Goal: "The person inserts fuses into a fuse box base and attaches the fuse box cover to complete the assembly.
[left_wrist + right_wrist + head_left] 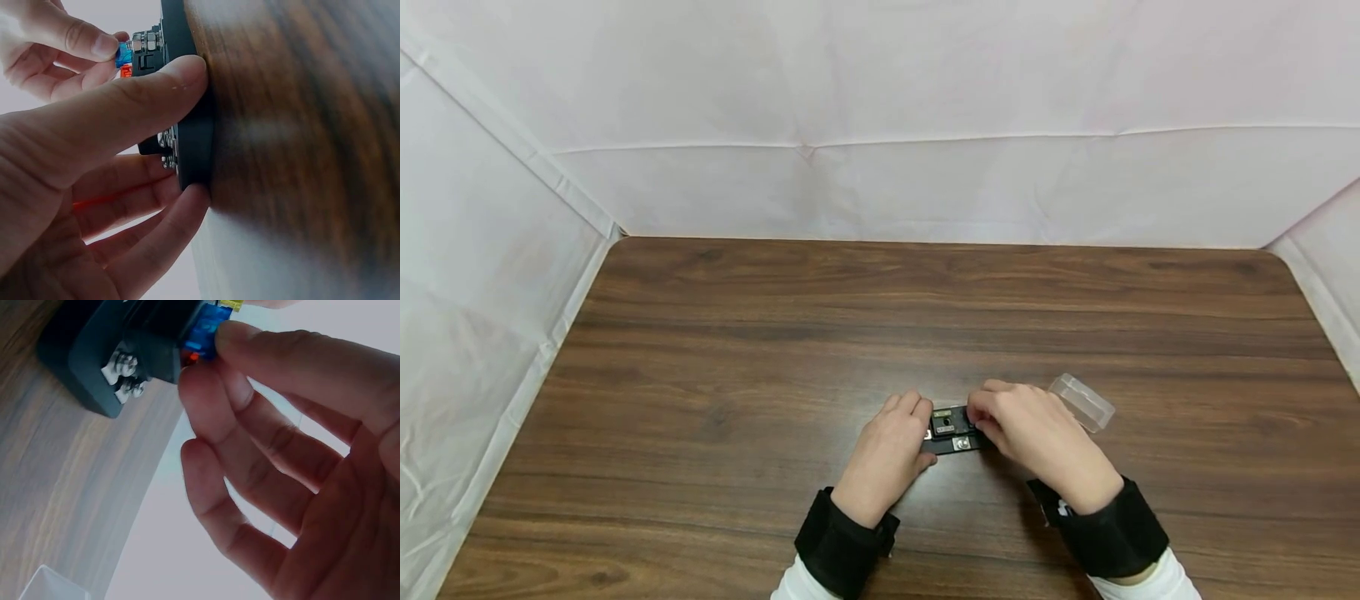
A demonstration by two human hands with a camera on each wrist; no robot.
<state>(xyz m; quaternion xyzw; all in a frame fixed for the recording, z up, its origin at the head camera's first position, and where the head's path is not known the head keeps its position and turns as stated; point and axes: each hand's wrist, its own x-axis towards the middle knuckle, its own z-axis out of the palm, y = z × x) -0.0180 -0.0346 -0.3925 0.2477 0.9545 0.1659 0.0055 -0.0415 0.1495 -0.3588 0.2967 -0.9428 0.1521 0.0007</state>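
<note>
A black fuse block [951, 446] with metal screw terminals lies on the wooden table between the two hands. My left hand [883, 454] grips its left end, thumb on the near side and fingertips on the far side. At the other end, my right hand [1037, 429] pinches a blue blade fuse [206, 330] between thumb and fingers, at the top of the block. Beside it a red fuse [127, 70] shows in the left wrist view, and a yellow fuse [234, 304] peeks in at the top of the right wrist view. How deep the blue fuse sits is hidden by the fingers.
A clear plastic cover [1082, 402] lies on the table just beyond the right hand. White sheeting [880, 183] hangs along the back and both sides of the brown tabletop [737, 350].
</note>
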